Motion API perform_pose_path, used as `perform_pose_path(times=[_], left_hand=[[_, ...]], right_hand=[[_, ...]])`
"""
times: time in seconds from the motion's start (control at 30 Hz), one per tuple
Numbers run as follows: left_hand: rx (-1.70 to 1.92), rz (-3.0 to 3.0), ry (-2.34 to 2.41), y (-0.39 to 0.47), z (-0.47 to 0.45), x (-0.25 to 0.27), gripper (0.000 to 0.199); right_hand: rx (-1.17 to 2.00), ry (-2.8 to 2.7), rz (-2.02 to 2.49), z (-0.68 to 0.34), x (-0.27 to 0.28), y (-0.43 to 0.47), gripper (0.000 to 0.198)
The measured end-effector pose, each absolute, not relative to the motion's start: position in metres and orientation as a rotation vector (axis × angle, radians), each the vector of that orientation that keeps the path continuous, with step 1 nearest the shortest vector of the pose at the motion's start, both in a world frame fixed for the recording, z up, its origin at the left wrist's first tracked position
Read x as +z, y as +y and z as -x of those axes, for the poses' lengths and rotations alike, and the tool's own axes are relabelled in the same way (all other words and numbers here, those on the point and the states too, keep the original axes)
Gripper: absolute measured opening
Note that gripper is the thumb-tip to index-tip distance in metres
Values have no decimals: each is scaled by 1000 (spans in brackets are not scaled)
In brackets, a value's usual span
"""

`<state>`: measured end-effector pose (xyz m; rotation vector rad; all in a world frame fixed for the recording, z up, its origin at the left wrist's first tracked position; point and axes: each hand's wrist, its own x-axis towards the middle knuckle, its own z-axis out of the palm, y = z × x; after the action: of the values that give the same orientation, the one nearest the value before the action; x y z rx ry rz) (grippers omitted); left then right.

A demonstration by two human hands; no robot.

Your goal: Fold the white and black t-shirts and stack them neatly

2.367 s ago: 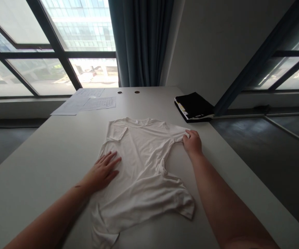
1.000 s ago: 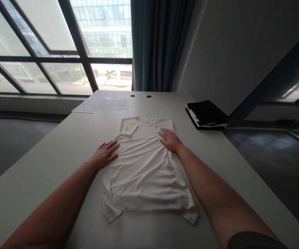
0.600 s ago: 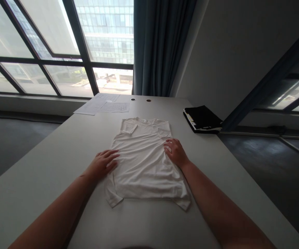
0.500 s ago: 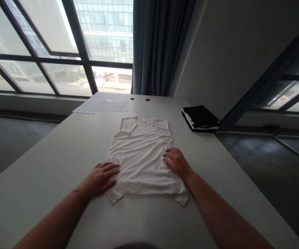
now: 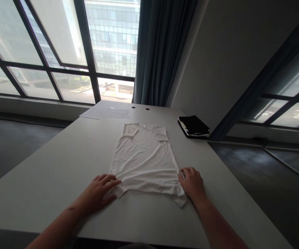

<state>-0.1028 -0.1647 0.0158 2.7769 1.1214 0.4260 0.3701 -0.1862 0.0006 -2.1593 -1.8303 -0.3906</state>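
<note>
A white short-sleeved T-shirt (image 5: 145, 159) lies spread on the white table, its neckline toward the window. Its sleeves are folded in over the upper body, and wrinkles run across the lower half. At the lower left corner, my left hand (image 5: 100, 192) lies on the fabric with its fingers apart. My right hand (image 5: 193, 185) touches the lower right edge, its fingers slightly bent and apart. Small flaps of cloth stick out at both bottom corners.
Paper sheets (image 5: 105, 110) lie at the table's far left. A black folder with papers (image 5: 194, 125) sits near the right edge. Two round holes are set in the tabletop (image 5: 149, 221) at the far end, before a blue curtain (image 5: 160, 52) and windows (image 5: 113, 38).
My right hand has slid down the shirt's right side toward the hem. My left hand remains at the lower left corner. The camera view has shifted, and the shirt's right side looks straighter.
</note>
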Motion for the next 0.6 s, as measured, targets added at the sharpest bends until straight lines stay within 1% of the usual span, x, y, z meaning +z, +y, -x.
perform_pose_path(times=[0.1, 0.17, 0.23, 0.3, 0.37, 0.4, 0.47, 0.6], left_hand=[[457, -2820, 1052, -171, 83, 13, 61], [411, -2807, 1043, -171, 73, 15, 62], [361, -2767, 1084, -168, 71, 21, 53], [300, -2732, 1126, -167, 77, 28, 34], [232, -2713, 1154, -167, 88, 34, 17], [209, -2707, 1163, -168, 95, 36, 13], [222, -2689, 1185, -171, 107, 37, 13], [395, -2574, 1180, -175, 126, 35, 21]], right_hand=[[-373, -1950, 1863, -350, 6, -199, 25], [-198, -2135, 1647, -333, 10, -210, 28], [4, -2274, 1511, -321, 11, -224, 30], [108, -2282, 1489, -318, 8, -238, 29], [119, -2214, 1516, -326, 4, -249, 28], [111, -2182, 1525, -332, 1, -254, 27], [80, -2146, 1527, -346, -6, -261, 29], [-29, -2098, 1535, -365, -12, -272, 32]])
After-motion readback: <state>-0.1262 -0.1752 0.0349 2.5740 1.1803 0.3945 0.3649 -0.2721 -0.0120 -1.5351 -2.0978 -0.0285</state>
